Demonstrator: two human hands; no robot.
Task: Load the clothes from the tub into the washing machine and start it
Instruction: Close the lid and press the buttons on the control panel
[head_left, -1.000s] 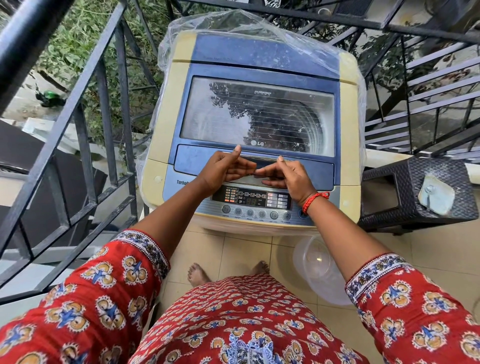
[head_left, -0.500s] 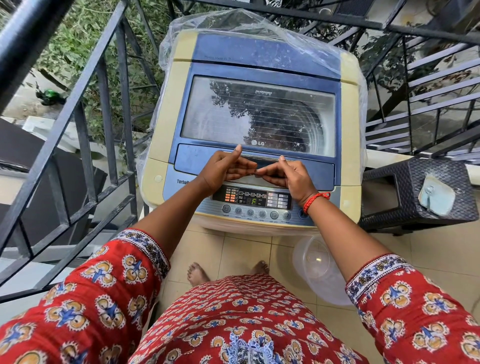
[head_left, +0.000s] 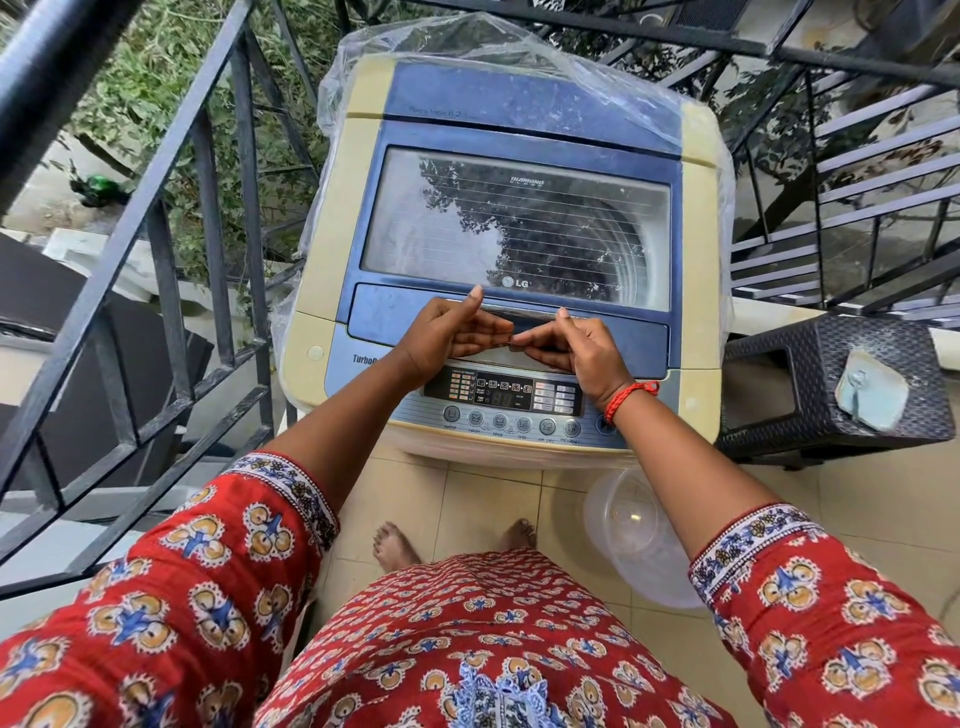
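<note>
Centre frame — left hand (head_left: 449, 335) and right hand (head_left: 576, 349), fingers curled under the closed lid handle (head_left: 519, 310) of the blue-and-cream top-loading washing machine (head_left: 332, 249).

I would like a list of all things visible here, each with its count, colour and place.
washer: one, blue and cream, centre, lid down
plastic cover: one, clear, over the washer's back
tub: one, clear, on the floor, right of the feet
stool: one, dark woven, right of the washer
railing: black, left
stairs: black, upper right
bracelet: one, red, right wrist
hands: left, right, fingers at the lid's handle
</note>
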